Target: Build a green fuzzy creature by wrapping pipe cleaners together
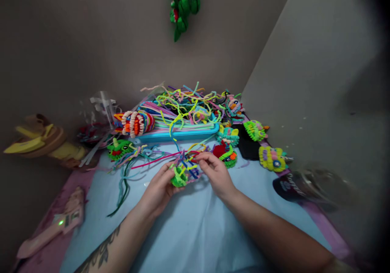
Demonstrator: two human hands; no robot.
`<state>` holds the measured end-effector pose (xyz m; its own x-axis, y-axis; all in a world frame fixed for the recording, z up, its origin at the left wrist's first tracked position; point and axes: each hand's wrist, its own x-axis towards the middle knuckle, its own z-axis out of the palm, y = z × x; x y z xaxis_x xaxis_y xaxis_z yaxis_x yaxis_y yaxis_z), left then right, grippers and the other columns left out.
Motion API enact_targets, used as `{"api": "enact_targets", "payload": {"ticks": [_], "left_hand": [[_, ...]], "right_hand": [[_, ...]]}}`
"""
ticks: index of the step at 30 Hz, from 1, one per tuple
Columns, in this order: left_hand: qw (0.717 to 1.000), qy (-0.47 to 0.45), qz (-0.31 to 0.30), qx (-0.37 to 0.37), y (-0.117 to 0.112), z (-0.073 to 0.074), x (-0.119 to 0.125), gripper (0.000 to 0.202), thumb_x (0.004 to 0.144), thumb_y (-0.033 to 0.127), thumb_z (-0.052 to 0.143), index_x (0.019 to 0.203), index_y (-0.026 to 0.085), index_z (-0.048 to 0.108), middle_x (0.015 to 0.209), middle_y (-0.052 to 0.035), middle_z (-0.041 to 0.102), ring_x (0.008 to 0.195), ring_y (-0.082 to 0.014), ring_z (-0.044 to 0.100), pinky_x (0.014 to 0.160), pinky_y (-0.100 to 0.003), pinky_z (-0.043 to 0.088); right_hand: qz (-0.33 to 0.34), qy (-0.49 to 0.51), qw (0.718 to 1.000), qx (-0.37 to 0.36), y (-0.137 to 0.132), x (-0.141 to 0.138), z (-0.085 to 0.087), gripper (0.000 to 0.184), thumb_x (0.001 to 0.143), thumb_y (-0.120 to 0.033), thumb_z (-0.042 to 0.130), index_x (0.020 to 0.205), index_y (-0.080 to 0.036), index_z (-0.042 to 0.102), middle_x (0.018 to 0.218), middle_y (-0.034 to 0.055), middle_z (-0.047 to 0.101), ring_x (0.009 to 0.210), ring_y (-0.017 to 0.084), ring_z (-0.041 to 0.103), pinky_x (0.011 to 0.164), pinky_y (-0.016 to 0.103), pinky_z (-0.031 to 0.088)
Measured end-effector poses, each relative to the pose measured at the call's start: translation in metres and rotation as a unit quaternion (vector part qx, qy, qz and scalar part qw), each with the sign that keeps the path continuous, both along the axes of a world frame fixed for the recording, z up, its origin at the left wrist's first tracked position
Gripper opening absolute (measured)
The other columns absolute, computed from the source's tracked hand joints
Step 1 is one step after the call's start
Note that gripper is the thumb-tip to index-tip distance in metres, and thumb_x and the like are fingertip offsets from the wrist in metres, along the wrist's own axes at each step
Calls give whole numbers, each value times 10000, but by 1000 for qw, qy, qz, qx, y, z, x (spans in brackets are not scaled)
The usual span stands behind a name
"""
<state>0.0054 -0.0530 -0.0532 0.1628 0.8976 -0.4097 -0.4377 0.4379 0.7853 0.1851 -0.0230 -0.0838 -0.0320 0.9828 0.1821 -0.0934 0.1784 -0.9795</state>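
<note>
My left hand (158,187) is closed round a small green pipe-cleaner piece (179,177) with yellow, blue and pink stems sticking out of it. My right hand (215,170) pinches those stems from the right side, fingers curled. Both hands hover over a light blue cloth (189,224). Just beyond them lie loose pipe cleaners (143,159) and a red and green fuzzy figure (227,153).
A teal tray (179,135) heaped with coloured pipe cleaners sits at the back. Finished fuzzy figures (272,158) line the right edge, others the left (120,148). A pink glue gun (61,224) lies at the left. A green plush (184,5) hangs on the wall.
</note>
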Motion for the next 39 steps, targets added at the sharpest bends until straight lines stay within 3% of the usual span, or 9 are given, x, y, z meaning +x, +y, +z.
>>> {"api": "enact_targets", "payload": {"ticks": [5,11,18,24,30,33,35,39], "left_hand": [[999,39,32,17,-2,2,3,384,708,381,744,1023,212,603,937,-8,647,744,-134,633,600,-242,545],[994,85,35,54,-2,1,3,511,668,456,766,1085,213,595,971,-33,652,780,-153,608,662,-259,498],[991,104,31,80,-2,-3,1,519,676,429,766,1111,211,585,1001,-40,636,821,-170,582,675,-252,465],[987,86,26,133,-2,-2,0,538,587,268,840,1073,200,618,1084,-57,643,961,-211,579,815,-278,440],[982,112,27,147,-1,-4,-3,515,613,257,822,1076,185,608,1074,-62,653,958,-206,586,823,-287,448],[979,120,72,150,2,-3,-8,517,616,265,819,1082,186,611,1069,-57,657,942,-189,599,816,-276,462],[972,113,142,151,6,-1,-16,521,633,279,812,1107,208,607,1056,-38,656,901,-155,607,777,-244,473],[940,-35,297,166,19,8,-38,388,716,363,749,1063,248,621,1087,-18,660,900,-136,629,753,-249,522]], "right_hand": [[42,-49,994,86,-8,2,6,308,819,-518,605,927,-241,689,1031,85,588,1050,241,534,921,371,423],[45,-56,995,70,-11,-1,4,105,801,-335,677,862,-251,696,1015,77,600,1019,229,558,921,385,427],[24,-57,996,60,-7,0,1,80,831,-289,639,784,-238,680,871,48,627,894,203,576,829,346,433],[32,-57,996,59,-7,3,-2,137,813,-315,664,704,-230,661,740,26,616,744,183,559,709,318,425],[42,-70,994,75,-6,8,-8,135,808,-326,679,712,-231,682,778,31,638,785,185,579,741,320,436],[28,-4,997,71,-2,9,-14,202,846,-416,613,869,-238,707,949,56,659,917,208,593,817,343,444],[-7,47,997,53,1,9,-17,271,856,-458,578,953,-237,702,1001,63,655,938,210,595,818,345,449],[-143,76,986,28,10,13,-16,259,831,-449,599,850,-207,691,837,36,648,772,168,581,716,309,450]]}}
